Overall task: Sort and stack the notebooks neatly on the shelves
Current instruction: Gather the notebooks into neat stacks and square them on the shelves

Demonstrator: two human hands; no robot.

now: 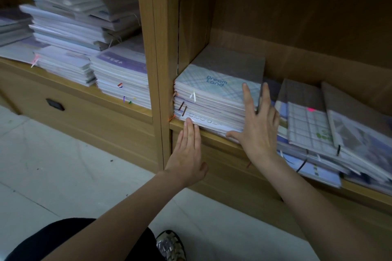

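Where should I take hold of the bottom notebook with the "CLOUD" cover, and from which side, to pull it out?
Probably grip the CLOUD notebook at its front edge, coming from the front: it juts past the stack above. The cabinet wall blocks its left; the right hand covers its right.

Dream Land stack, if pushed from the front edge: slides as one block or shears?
Likely shears: the Dream Land stack is many thin, separate notebooks, and the bottom "CLOUD" notebook already sticks out. Probably heavy as a whole. Both the left hand and right hand press it flat, which suits squaring it.
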